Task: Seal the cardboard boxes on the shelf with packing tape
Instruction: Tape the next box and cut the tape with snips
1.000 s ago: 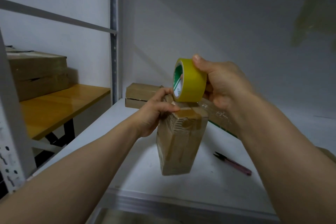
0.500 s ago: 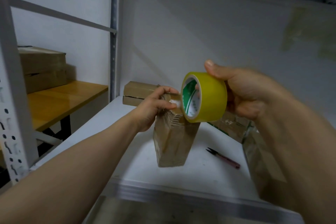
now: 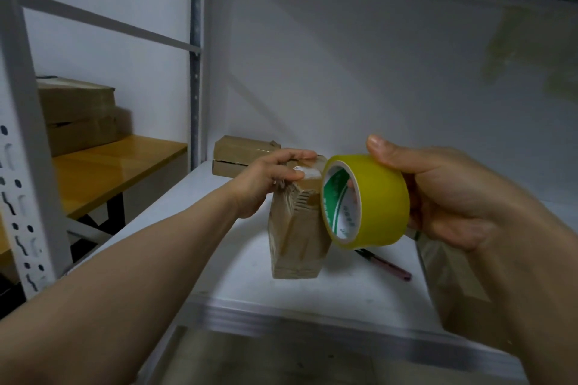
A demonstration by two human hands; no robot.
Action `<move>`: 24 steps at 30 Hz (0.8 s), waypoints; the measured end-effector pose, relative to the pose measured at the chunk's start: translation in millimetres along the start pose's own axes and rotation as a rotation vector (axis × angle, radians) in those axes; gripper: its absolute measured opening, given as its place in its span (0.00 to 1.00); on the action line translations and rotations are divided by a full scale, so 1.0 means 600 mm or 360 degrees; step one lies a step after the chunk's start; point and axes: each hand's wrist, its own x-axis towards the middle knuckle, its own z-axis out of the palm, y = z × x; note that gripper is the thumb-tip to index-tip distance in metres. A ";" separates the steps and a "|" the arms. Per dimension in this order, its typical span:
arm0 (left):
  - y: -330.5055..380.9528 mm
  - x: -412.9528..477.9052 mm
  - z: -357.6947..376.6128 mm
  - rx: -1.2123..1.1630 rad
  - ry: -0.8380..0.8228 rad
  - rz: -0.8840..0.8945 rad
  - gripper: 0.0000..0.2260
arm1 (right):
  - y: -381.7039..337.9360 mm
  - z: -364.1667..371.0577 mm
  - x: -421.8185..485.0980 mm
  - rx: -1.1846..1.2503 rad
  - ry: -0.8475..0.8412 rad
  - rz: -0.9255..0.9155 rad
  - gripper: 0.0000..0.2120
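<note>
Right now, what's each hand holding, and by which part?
Left hand grips the upright cardboard box by its top end. Right hand holds the yellow tape roll by its outer band, thumb on top.

No legible text anywhere; green print on tape roll [image 3: 380,197] inner core too blurred to read.

Yellow tape roll [image 3: 375,200], green-and-white core; brown box [image 3: 297,237]; white shelf [image 3: 219,228].

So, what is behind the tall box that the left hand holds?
Two flat cardboard boxes, stacked, lie near the back wall. The left hand and the tall box cover their right end, so how far they reach cannot be seen.
</note>
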 end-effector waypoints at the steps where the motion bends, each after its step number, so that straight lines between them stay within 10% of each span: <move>1: -0.001 0.001 0.000 0.0004 -0.0002 -0.0008 0.24 | 0.002 -0.001 -0.002 0.0007 -0.0002 0.0010 0.27; 13: -0.004 0.005 -0.004 0.0198 -0.0050 -0.0029 0.21 | 0.096 0.005 0.002 0.0175 0.0034 0.0168 0.20; 17: 0.039 0.003 -0.009 0.1185 -0.0104 0.0223 0.23 | 0.096 0.005 0.016 0.0169 0.0055 0.0167 0.26; 24: 0.085 -0.041 0.012 0.1408 -0.0731 0.0254 0.33 | 0.107 0.008 0.032 0.0184 0.0072 0.0124 0.24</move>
